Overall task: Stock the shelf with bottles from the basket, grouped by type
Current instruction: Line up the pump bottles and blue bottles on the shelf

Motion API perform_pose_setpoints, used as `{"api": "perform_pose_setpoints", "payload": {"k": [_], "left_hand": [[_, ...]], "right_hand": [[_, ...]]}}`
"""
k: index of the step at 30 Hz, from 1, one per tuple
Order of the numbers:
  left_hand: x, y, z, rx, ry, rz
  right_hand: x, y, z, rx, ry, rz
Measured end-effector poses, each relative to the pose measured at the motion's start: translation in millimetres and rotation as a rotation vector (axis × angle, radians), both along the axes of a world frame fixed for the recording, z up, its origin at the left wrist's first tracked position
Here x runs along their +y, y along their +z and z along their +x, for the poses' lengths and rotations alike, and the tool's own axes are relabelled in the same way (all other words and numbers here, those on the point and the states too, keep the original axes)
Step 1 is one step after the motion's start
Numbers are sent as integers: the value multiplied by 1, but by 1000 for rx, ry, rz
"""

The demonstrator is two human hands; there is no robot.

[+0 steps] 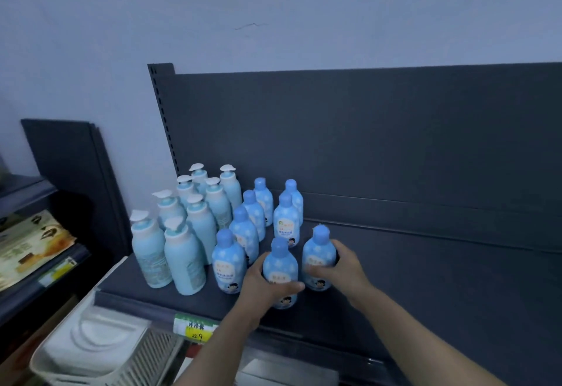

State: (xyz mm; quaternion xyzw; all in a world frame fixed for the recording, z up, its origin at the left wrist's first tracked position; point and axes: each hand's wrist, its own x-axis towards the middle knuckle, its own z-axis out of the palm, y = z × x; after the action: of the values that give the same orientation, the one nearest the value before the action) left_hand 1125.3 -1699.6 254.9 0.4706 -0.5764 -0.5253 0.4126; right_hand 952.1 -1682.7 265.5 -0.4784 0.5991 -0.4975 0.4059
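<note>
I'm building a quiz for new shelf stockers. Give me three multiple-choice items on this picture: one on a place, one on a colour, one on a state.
1. Where do the pump bottles stand relative to the blue-capped bottles?
A. to their left
B. to their right
C. stacked on top of them

2. The pump tops are:
A. red
B. white
C. black

3. The hands:
A. both hang idle
B. both are open flat
C. each grips a blue-capped bottle

Answers:
1 A, they fill the left end of the shelf.
2 B, every pump looks white.
3 C, the left hand and the right hand each curl round one.
</note>
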Motion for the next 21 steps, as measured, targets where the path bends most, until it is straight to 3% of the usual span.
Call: {"api": "perform_pose_setpoints", "payload": {"k": [8, 14, 21], "left_hand": [[-5, -7, 6, -36, -66, -40], [20, -17, -16, -59, 290, -115], [14, -19, -28, -20, 367, -110]], "right_hand": [[-2, -9, 2, 24, 20, 1], [-2, -16, -2, 40, 23, 62], [-29, -11, 25, -21, 14, 34]]}}
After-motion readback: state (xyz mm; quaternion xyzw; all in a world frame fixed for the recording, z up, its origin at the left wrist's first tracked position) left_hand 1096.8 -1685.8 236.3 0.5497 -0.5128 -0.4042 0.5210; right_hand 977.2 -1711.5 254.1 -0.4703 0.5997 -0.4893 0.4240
